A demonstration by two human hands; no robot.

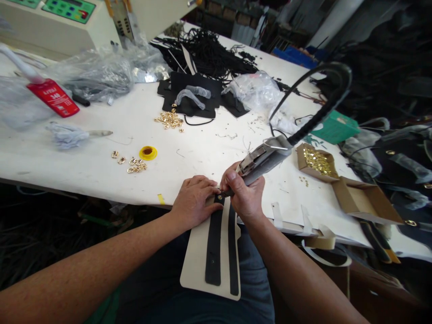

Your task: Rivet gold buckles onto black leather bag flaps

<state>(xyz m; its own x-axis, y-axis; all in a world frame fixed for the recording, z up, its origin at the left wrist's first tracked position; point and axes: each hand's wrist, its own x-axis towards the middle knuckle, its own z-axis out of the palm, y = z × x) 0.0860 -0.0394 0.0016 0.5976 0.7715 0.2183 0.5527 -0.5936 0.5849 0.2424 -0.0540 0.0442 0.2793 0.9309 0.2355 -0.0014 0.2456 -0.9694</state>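
The fingers of the right hand [249,191] are wrapped around a grey handheld tool [265,157], its tip lowered to the upper end of a black strap [213,247], though whether they actually touch is hard to tell. The left hand [193,202] lies with its fingers extended over that same end, pressing strap and cream panel [194,265]; the panel lies below the fingers, over the person's lap. To the right of the fingers, a cardboard box [319,176] holds small gold pieces [316,160], with a second open box [366,198] just beside it. Left of them, gold buckles [137,166] lie near a yellow ring [148,153] on the white desk [199,153]. Beyond the fingers are black cords [209,51] and, farther left, a machine [67,33].
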